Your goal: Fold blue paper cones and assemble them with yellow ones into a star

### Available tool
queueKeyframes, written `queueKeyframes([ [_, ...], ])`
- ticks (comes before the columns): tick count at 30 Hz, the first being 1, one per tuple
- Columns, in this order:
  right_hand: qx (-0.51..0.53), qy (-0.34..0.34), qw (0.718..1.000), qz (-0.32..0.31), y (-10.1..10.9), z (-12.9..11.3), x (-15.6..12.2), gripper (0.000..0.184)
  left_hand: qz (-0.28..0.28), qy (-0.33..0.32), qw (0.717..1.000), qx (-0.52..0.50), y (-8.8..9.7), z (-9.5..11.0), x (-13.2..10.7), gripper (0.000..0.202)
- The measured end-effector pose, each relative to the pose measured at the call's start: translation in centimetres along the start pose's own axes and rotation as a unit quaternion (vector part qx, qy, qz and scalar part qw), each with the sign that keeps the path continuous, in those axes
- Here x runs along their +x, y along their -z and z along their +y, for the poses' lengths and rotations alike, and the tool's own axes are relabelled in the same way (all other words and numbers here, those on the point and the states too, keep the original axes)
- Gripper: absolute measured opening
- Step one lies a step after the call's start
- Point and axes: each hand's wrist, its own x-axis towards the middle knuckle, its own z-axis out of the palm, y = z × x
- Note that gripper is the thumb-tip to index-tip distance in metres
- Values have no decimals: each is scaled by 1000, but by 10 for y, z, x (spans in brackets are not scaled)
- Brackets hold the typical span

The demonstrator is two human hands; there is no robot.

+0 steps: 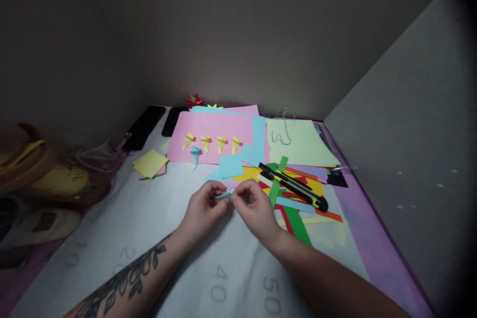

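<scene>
My left hand and my right hand meet over a pale cutting mat, fingertips pinching a small light blue piece of paper between them. Just beyond lies a light blue paper square. On a pink sheet stand several small folded yellow cones in a row, with one blue folded cone below them.
Yellow and black utility knives lie on coloured paper strips to the right. A pale green sheet, a yellow square stack, two black phones, a red paper star. Walls stand close behind and right; bags at left.
</scene>
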Motion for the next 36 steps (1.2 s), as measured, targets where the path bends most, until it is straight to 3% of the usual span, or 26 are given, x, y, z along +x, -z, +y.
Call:
queueKeyframes([
  [4, 65, -32, 997, 8, -1, 2, 3, 10, -45, 59, 992, -102, -3, 0, 3, 32],
  [7, 91, -49, 995, 15, 0, 4, 5, 11, -73, 73, 988, -116, -3, 1, 2, 41],
  [12, 47, -23, 998, -25, -1, 2, 4, 12, -75, 25, 997, -3, 2, 2, 1, 12],
  [15, 24, -5, 998, -56, -2, 0, 2, 11, -57, -2, 996, 65, 4, 3, 1, 15],
  [22, 10, 2, 997, -79, -3, -3, 0, 10, -77, -14, 992, 95, 4, 10, 2, 17],
  [29, 155, -74, 985, -14, -5, -5, 6, 22, -3, 10, 998, 63, 9, 12, 5, 16],
  [36, 163, -76, 983, 46, -2, 0, 9, 21, 49, 17, 997, 56, 20, 7, 11, 16],
])
